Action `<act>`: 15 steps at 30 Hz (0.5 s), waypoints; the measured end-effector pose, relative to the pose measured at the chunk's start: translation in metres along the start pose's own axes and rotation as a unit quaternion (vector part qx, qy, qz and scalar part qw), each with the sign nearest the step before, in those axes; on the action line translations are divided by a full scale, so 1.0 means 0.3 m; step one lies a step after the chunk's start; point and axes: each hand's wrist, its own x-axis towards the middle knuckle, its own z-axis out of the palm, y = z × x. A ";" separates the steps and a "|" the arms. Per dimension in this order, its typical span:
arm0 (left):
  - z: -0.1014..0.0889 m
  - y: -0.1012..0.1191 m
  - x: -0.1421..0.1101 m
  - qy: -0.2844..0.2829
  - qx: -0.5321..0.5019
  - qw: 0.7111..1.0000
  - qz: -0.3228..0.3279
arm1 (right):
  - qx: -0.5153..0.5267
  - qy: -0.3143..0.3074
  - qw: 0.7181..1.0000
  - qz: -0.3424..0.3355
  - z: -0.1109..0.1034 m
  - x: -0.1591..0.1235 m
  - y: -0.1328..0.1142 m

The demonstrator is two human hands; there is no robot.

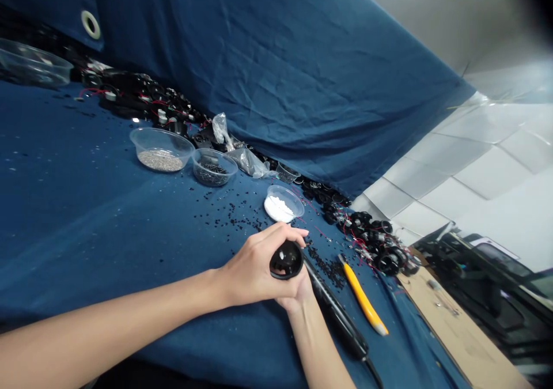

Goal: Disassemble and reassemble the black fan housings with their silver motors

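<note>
My left hand (261, 262) curls around a black, glossy, cup-shaped round part (286, 260), its hollow side turned toward me. Pressed up against the left hand from below is my right hand (299, 297); its fingers are hidden behind the left hand and the part. Just right of the hands lies a black corded pen-shaped tool (339, 311), perhaps an electric screwdriver. Farther right rests a yellow-handled tool (363, 297) with a thin tip. Beyond my fingers stands a clear bowl (294, 197) of small white pieces (279, 209).
Clear bowls of silvery bits (161, 160) and dark screw-like pieces (211, 174) stand farther left. Black bits (326, 267) are scattered over the blue cloth (108, 222). Black round parts with red wires (375, 239) line the hanging blue curtain (280, 60). A wooden board (466, 331) lies at right.
</note>
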 end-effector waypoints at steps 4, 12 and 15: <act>0.001 0.006 0.003 0.014 -0.005 1.000 -0.024 | 0.001 0.004 1.000 0.007 0.000 0.004 0.014; -0.005 0.009 0.013 0.028 -0.001 0.996 -0.085 | -0.025 0.040 0.999 -0.004 0.021 0.007 0.007; -0.006 0.010 0.015 0.033 -0.001 0.994 -0.101 | -0.036 0.036 0.999 -0.010 0.027 0.009 0.003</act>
